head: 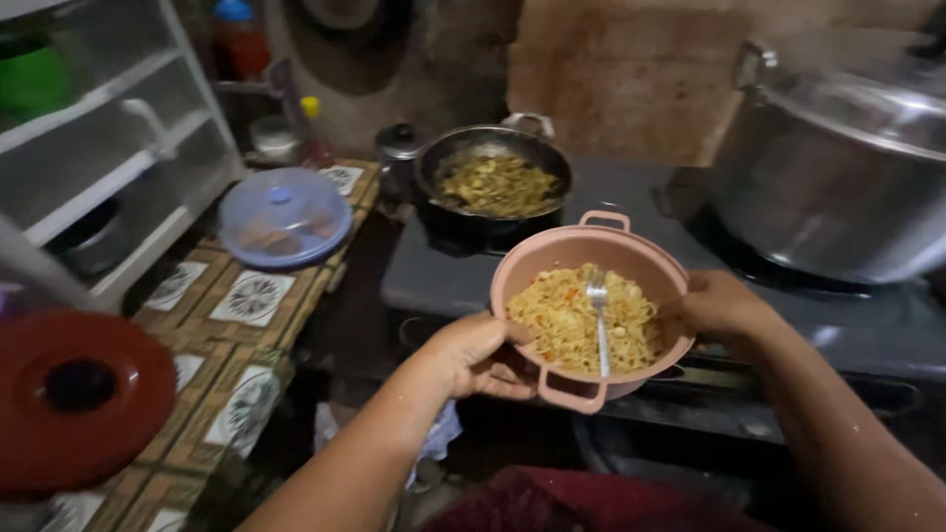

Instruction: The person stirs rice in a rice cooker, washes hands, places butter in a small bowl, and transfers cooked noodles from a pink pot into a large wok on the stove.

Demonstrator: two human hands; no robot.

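Observation:
A pink bowl [567, 254] with two loop handles is held up in front of a stove. It holds yellow noodles [572, 320] with a metal fork [598, 315] standing in them. My left hand [478, 355] grips the bowl's left rim near the front handle. My right hand [717, 307] grips the right rim. Behind the bowl a dark wok [493, 177] with more cooked noodles sits on the stove.
A large metal pot with a lid [838, 167] stands on the stove's right burner. On the patterned counter at left are a blue plastic dome cover [284, 217] and a red lid [79, 394]. A white shelf rack [108, 148] stands at far left.

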